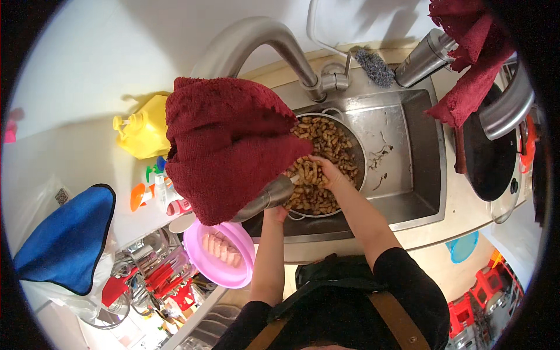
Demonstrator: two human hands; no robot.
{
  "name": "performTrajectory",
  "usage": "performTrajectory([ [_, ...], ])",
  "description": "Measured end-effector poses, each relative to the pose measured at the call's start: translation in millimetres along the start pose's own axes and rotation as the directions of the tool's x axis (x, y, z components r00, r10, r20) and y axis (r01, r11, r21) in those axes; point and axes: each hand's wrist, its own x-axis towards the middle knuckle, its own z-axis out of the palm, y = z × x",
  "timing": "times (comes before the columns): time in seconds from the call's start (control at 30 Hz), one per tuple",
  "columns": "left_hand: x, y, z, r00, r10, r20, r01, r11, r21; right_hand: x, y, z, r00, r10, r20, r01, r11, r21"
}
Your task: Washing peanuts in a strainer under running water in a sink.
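A round metal pot full of unshelled peanuts stands in the left part of the steel sink. My right hand reaches into it, fingers curled around a heap of peanuts that sits a little above the others. At the pot's near left edge is my left hand; the faucet's spray head and a dark red cloth cover its fingers. This cloth hangs over the tall curved faucet and blocks the pot's left side.
Bits of debris lie on the sink floor right of the pot. To the left are a yellow pump bottle, spray bottles and a pink bowl with pale pieces inside. A black pan and another red cloth are at right.
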Motion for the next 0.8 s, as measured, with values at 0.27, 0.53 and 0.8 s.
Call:
performTrajectory([
  [0.27, -20, 1, 23, 0.979, 0.133, -0.152, -0.114, 0.985, 0.126, 29, 27, -3, 0.997, -0.072, -0.012, 0.072, 0.997, 0.036],
  [0.53, -3, -3, 30, 0.938, 0.316, -0.145, -0.268, 0.922, 0.278, -2, 30, 30, 0.999, -0.002, -0.045, 0.006, 0.995, 0.096],
  [0.8, 22, -15, 67, 0.965, 0.217, -0.151, -0.212, 0.976, 0.048, -5, 63, 49, 0.527, -0.849, 0.04, 0.55, 0.305, -0.777],
])
